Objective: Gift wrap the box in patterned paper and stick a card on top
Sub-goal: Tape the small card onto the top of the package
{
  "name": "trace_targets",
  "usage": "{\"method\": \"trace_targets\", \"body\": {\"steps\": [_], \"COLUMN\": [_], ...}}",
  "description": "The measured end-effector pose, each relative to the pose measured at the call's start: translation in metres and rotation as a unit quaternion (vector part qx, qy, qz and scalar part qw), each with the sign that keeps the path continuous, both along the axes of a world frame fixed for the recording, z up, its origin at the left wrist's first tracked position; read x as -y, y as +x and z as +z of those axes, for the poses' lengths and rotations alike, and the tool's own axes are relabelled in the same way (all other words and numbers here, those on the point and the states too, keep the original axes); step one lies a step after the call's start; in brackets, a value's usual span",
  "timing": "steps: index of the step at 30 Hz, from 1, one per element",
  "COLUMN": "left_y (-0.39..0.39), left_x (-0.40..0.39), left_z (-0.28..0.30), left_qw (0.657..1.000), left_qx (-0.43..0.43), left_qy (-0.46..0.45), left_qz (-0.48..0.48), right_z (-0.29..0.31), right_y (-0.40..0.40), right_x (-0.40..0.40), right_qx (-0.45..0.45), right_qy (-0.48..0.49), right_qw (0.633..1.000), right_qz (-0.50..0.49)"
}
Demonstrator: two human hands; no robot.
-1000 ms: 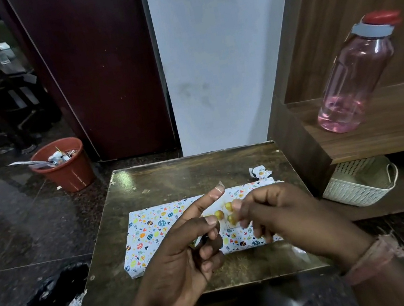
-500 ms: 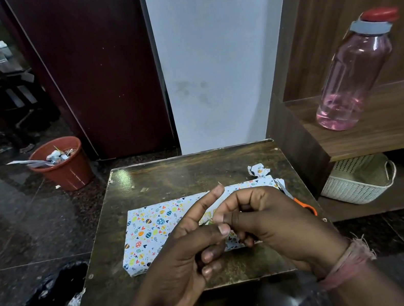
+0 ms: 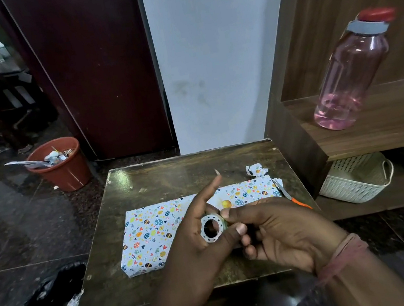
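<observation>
Currently, the wrapped box lies on the desk. Above it, your left hand grasps a tape roll; your right hand pinches its edge. Wrapping appears done; a card seems placed on top, taping remains.

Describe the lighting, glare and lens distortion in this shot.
Head view: dim, with a bright glare patch on the table at its far left corner; wide-angle bending tilts the pink bottle and the shelf unit; hands and wrapped box look reasonably sharp.
</observation>
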State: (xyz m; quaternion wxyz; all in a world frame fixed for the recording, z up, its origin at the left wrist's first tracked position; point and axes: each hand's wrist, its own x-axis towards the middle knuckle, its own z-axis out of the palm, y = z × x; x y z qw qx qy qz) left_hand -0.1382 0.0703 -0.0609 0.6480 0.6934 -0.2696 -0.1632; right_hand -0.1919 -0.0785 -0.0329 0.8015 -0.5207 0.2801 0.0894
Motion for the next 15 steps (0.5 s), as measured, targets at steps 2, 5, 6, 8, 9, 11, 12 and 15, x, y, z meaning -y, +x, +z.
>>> {"method": "trace_targets", "body": {"steps": [2, 5, 6, 8, 9, 11, 12, 15], "left_y": [-0.001, -0.003, -0.003, -0.001, 0.0, 0.002, 0.001, -0.003], "left_x": [0.0, 0.0, 0.001, 0.001, 0.001, 0.003, 0.004, 0.007], "left_z": [-0.001, -0.002, -0.003, -0.006, -0.007, -0.011, -0.011, -0.011], "left_qw": [0.999, 0.998, 0.999, 0.999, 0.999, 0.999, 0.999, 1.0], "left_qx": [0.018, 0.035, 0.034, 0.025, 0.018, -0.001, -0.006, 0.007], "left_qy": [0.024, 0.035, 0.035, 0.038, 0.038, 0.035, 0.031, 0.026], "left_qz": [-0.021, -0.028, -0.023, -0.007, -0.006, -0.019, -0.027, -0.014], "right_z": [0.0, 0.0, 0.0, -0.002, -0.002, -0.001, 0.0, 0.004], "right_y": [-0.003, -0.004, -0.003, -0.002, -0.002, -0.004, -0.005, -0.007], "right_x": [0.004, 0.007, 0.007, 0.007, 0.008, 0.009, 0.011, 0.02], "right_qx": [-0.011, -0.002, 0.004, 0.018, 0.025, 0.039, 0.046, 0.075], "right_qy": [0.014, 0.041, 0.049, 0.055, 0.05, 0.025, 0.011, -0.02], "right_qw": [1.0, 0.999, 0.998, 0.998, 0.998, 0.997, 0.997, 0.997], "right_qz": [0.02, 0.029, 0.029, 0.03, 0.035, 0.058, 0.065, 0.025]}}
